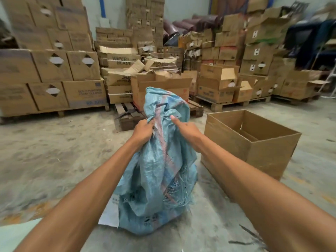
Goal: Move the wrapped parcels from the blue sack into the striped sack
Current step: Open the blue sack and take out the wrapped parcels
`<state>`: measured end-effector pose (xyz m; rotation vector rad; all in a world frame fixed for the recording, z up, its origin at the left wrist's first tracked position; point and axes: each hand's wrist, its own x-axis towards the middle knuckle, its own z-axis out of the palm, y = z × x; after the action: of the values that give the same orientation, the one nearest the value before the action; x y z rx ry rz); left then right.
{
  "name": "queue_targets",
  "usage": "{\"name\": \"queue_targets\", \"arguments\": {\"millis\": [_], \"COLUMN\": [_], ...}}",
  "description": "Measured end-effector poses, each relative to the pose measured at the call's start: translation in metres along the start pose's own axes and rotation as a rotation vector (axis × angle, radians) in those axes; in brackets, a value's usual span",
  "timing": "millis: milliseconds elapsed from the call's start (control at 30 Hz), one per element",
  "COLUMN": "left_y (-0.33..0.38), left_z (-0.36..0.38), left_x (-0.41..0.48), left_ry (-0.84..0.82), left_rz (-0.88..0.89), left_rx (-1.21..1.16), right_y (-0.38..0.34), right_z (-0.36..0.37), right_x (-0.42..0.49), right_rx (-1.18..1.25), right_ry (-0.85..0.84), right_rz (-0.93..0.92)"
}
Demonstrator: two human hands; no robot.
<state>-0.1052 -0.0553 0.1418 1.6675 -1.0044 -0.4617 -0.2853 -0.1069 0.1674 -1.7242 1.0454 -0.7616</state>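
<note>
We see both hands bunching the blue sack (160, 160), just left of the open box (254, 142): left hand (143, 130) clamped on it, right hand (187, 130) grip hidden in folds. Contents unseen.

Stacked cartons (54, 66) on concrete floor (45, 151)

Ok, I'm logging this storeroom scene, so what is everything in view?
blue sack: one, light blue woven with a reddish stripe and frayed threads, standing on the floor at centre, top bunched up
open cardboard box: one, brown, on the floor right of the sack
stacked cartons: many, brown, on pallets along the back
wooden pallet: one, dark, behind the sack
white sheet: one, under the sack's left side
left hand: gripping the sack
right hand: gripping the sack
</note>
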Motion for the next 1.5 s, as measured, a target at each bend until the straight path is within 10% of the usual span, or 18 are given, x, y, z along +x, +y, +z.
{"name": "queue_targets", "arguments": {"millis": [133,300,767,1500], "left_y": [0.035,0.054,0.043,0.037], "left_z": [-0.007,-0.023,-0.019,-0.005], "left_x": [-0.01,-0.004,0.01,0.0], "left_ry": [-0.1,-0.225,0.146,0.031], "left_rz": [0.07,0.105,-0.121,-0.162], "left_rx": [-0.096,-0.083,-0.429,-0.489], "right_y": [-0.013,-0.013,0.008,-0.003], "right_z": [-0.009,-0.011,0.0,-0.014], "right_x": [0.01,0.036,0.073,0.039], "right_rx": [0.082,0.223,0.309,0.226], "right_ry": [-0.232,-0.089,-0.047,-0.156], "right_rz": [-0.016,-0.112,-0.091,-0.077]}}
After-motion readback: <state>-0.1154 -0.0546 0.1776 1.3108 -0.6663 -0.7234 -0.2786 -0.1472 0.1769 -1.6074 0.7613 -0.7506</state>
